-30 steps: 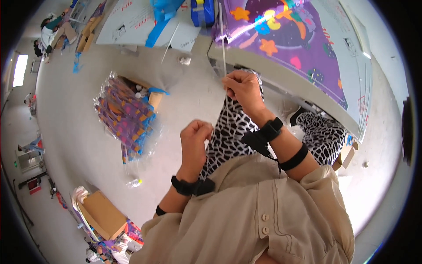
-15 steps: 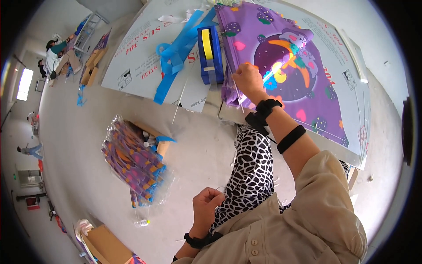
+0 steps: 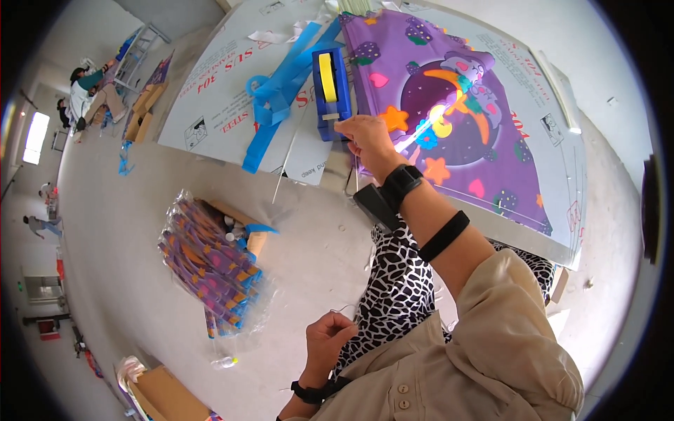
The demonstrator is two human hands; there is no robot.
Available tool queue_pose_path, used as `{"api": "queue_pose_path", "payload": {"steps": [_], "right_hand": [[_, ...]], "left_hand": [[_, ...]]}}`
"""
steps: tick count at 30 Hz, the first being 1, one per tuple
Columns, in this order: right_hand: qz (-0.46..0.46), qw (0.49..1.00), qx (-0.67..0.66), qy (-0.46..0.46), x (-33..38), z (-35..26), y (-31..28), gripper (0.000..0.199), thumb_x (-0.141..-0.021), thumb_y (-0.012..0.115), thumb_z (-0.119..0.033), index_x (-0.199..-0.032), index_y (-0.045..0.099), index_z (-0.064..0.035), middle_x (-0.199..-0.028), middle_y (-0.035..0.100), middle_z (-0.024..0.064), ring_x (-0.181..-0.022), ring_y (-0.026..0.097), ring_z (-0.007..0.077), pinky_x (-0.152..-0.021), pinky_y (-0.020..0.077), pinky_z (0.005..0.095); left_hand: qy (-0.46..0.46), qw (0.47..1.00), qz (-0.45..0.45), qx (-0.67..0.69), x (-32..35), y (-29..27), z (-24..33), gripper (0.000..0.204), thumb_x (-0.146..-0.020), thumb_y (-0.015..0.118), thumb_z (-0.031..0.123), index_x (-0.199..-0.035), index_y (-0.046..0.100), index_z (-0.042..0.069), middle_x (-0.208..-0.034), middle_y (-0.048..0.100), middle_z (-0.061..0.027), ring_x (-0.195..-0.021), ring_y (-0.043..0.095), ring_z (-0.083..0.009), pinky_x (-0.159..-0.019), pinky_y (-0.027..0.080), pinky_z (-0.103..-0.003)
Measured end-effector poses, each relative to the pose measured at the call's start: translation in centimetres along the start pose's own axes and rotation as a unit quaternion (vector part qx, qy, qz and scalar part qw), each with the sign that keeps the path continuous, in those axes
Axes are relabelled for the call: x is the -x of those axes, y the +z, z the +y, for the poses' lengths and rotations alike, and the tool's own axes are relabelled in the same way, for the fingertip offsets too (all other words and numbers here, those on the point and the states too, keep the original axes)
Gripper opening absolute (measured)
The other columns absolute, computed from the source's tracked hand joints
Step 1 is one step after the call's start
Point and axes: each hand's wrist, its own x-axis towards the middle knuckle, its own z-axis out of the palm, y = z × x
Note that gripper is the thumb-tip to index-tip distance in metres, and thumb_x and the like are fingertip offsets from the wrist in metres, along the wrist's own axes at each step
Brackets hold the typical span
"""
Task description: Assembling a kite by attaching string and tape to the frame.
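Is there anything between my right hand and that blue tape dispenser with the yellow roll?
Nothing visible. Your right hand is already at the near end of the blue tape dispenser, fingers touching it. The blue ribbon lies off to its left.

Right hand (image 3: 365, 137) covers the near end of the blue tape dispenser (image 3: 331, 88), so its grip there can't be read. Left hand (image 3: 328, 344) is curled, fingertips hidden. The cardboard box (image 3: 165, 396) runs off the lower edge. Distant people (image 3: 88, 91) are too small to make out.
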Motion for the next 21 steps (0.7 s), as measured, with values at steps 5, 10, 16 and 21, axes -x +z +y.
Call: {"api": "queue_pose_path", "payload": {"steps": [5,10,16,21], "right_hand": [[-0.017,1.0,-0.004,-0.006,-0.8,1.8,-1.3,0.014,-0.074,0.07,-0.006,-0.066,0.061,0.0007,-0.057,0.051,0.0045,-0.044,0.042,0.0126,-0.041,0.0309,0.0274],[0.051,0.983,0.167,-0.052,-2.2,0.7,0.0,0.017,-0.078,0.069,-0.004,-0.067,0.058,0.0021,-0.064,0.059,0.0084,-0.046,0.05,0.0135,-0.037,0.0308,0.0253],[0.088,0.991,0.097,0.036,-4.3,1.9,2.3,0.013,-0.079,0.067,-0.003,-0.069,0.06,0.0003,-0.065,0.06,0.009,-0.047,0.052,0.0165,-0.04,0.0362,0.0294],[0.149,0.976,0.149,0.055,-7.6,7.0,0.4,0.019,-0.077,0.062,-0.006,-0.091,0.064,0.0051,-0.099,0.064,0.0262,-0.097,0.062,0.0385,-0.075,0.0513,0.0371]], "left_hand": [[-0.039,0.998,0.037,-0.027,0.0,-0.9,-1.2,0.003,-0.079,0.065,-0.002,-0.08,0.061,-0.001,-0.074,0.061,-0.0012,-0.066,0.054,-0.006,-0.061,0.044,-0.02],[-0.04,0.997,0.055,-0.03,-0.2,-1.2,-1.6,0.004,-0.079,0.065,0.0,-0.08,0.061,-0.001,-0.071,0.061,-0.0011,-0.064,0.054,-0.0057,-0.06,0.044,-0.02],[-0.029,0.997,0.069,-0.027,-0.2,-2.3,-2.3,0.005,-0.077,0.066,-0.001,-0.078,0.061,-0.001,-0.071,0.06,-0.0005,-0.063,0.053,-0.0053,-0.059,0.044,-0.019],[-0.039,0.995,0.014,-0.089,0.1,-2.9,-2.3,0.006,-0.075,0.066,-0.003,-0.076,0.06,0.0,-0.069,0.059,0.0006,-0.063,0.052,-0.0053,-0.059,0.042,-0.019]]}}
